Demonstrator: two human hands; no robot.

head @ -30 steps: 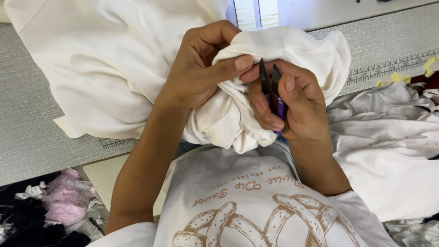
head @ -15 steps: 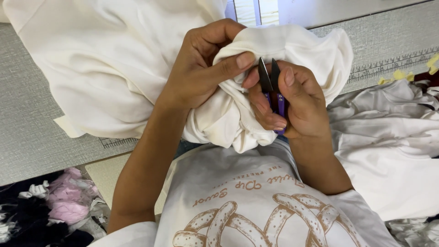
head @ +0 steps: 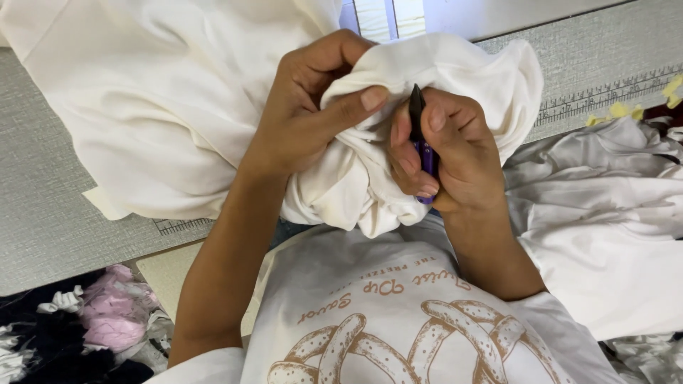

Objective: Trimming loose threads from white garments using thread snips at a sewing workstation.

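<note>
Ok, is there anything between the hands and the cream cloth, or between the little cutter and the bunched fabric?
Nothing visible. The left hand grips the bunched cream cloth directly, thumb pressed on a fold. The right hand holds the purple-handled thread snips, dark tip up beside that fold. Whether the tip touches the fabric cannot be told.

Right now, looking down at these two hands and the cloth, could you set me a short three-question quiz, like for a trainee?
1. True or false: the left hand bunches the cream cloth.
2. What does the right hand hold? A) a purple-handled snipping tool B) a ruler C) a pink rag
3. What lies at lower left, beyond the table edge?

Key: 1 true. 2 A. 3 A heap of pink and black fabric scraps.
</note>
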